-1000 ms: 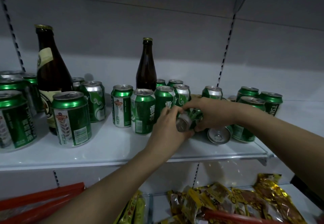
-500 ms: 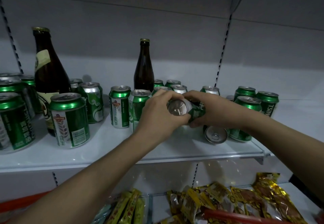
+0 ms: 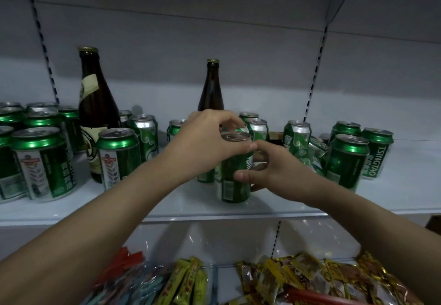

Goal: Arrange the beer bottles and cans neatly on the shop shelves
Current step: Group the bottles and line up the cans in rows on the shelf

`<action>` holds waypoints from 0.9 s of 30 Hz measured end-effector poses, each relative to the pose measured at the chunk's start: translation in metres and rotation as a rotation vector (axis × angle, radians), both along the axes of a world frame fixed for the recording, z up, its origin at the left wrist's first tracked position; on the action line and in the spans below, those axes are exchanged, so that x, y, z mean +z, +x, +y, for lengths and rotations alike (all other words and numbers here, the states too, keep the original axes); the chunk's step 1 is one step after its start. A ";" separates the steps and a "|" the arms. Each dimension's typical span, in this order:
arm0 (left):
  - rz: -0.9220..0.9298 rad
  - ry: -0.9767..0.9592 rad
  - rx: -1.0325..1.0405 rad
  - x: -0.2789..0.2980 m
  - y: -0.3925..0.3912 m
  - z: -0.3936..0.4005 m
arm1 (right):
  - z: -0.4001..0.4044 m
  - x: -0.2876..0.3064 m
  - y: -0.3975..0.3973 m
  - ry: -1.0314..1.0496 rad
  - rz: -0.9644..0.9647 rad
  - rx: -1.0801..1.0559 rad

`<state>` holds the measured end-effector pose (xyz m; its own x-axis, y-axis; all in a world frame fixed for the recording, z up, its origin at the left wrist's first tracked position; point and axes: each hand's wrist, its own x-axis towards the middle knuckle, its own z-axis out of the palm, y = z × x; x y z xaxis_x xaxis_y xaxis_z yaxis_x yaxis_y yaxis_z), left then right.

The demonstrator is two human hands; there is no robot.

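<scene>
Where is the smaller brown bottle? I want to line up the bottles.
In the head view, the smaller brown bottle stands at the back of the beer shelf, near the middle, right of the larger labelled bottle and directly behind the left hand.

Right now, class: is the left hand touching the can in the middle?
Touching. The head view shows the left hand gripping the upright can around its top rim, thumb and fingers curled against the metal.

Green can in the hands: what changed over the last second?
The green can went from lying sideways in both hands to upright on the shelf. The left hand now holds its top rim, and the right hand grips its side. The bottles and the other cans stayed put.
</scene>
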<state>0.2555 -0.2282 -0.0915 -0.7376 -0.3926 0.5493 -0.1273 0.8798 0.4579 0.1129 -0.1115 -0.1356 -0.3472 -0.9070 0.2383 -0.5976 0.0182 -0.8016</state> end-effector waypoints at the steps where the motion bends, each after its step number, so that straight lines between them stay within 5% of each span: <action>1: -0.030 -0.026 0.014 0.001 0.005 -0.001 | -0.004 -0.002 0.006 -0.002 -0.024 0.003; 27: -0.271 -0.193 0.271 0.005 0.067 -0.063 | -0.100 -0.019 0.091 -0.066 0.214 -0.103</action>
<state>0.3226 -0.2913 -0.0868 -0.7497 -0.5012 0.4321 -0.4586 0.8643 0.2067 0.2041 -0.2111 -0.1548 -0.3727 -0.8493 0.3737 -0.7516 0.0401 -0.6584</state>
